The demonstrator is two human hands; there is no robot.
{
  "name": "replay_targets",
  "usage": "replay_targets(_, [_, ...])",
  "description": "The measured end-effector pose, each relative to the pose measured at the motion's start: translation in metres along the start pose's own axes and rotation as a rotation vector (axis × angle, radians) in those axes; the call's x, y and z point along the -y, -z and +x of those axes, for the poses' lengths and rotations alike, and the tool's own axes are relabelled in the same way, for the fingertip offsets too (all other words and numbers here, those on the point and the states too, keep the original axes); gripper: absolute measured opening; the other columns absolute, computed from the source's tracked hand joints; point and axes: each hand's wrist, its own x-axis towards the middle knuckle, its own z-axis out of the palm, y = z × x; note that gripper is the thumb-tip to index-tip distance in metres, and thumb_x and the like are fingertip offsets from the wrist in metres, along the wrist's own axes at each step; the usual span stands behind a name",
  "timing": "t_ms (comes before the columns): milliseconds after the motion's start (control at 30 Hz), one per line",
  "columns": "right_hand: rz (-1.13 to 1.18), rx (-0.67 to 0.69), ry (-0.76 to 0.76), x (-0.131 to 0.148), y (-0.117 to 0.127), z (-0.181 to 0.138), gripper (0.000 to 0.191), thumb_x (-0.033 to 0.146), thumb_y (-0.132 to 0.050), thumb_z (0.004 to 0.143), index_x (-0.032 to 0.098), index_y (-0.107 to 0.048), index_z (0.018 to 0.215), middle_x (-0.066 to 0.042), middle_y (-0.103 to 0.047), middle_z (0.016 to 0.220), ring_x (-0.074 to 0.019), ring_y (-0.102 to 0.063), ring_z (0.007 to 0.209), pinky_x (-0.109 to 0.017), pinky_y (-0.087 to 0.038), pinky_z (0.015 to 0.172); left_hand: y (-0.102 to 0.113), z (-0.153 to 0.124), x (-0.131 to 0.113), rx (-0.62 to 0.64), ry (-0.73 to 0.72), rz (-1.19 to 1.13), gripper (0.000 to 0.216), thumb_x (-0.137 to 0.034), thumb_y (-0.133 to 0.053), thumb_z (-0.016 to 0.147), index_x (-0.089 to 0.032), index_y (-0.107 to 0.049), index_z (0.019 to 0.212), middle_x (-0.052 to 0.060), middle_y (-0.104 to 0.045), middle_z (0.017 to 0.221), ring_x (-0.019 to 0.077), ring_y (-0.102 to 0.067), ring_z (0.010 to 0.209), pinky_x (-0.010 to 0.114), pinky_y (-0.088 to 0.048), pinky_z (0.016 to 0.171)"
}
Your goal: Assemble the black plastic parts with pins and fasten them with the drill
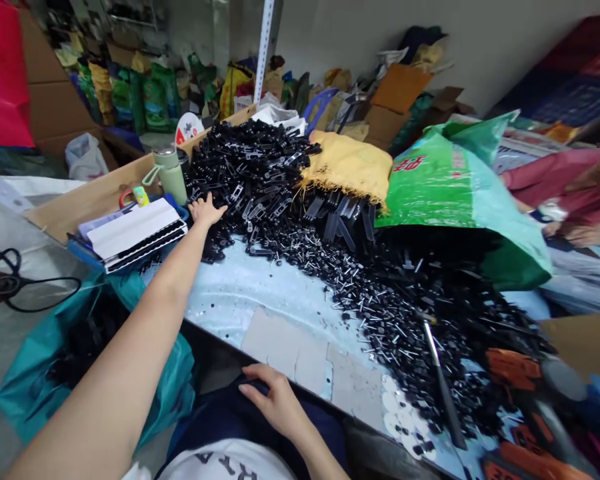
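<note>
My left hand [207,212] is stretched far across the table, fingers spread, at the left edge of a heap of black plastic parts [245,167]. Nothing shows in its grasp; whether the fingertips touch the parts is hard to see. Above my lap, my right hand [275,400] hangs by the table's front edge, thumb and fingers apart and holding nothing. Small black pieces and metal pins [350,280] lie scattered over the light blue table surface [220,283]. Grey cardboard pieces [285,343] rest along the front edge.
A blue tray with white paper boxes [137,230] and a green bottle [170,177] stand left. A yellow sack [350,167] and a green sack [445,180] spill parts. To the right are a hammer [440,373], an orange power tool [515,370] and another person's sleeve [565,177].
</note>
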Motion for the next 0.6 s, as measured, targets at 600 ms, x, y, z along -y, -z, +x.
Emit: replay_targets(600, [-0.303,-0.407,0.259,0.005,0.156,0.136,0.026,0.032,-0.054,0.083,0.016,-0.064,0.101,-0.008,-0.068,0.096,-0.0174,-0.063,0.085,-0.03,-0.051,0.075,-0.035,-0.088,-0.045,-0.079,-0.583,-0.095,0.03,-0.025,-0.033,0.092,-0.013,-0.06,0.096,0.013,-0.064,0.092,0.0233,-0.056,0.094,0.045,-0.028,0.1])
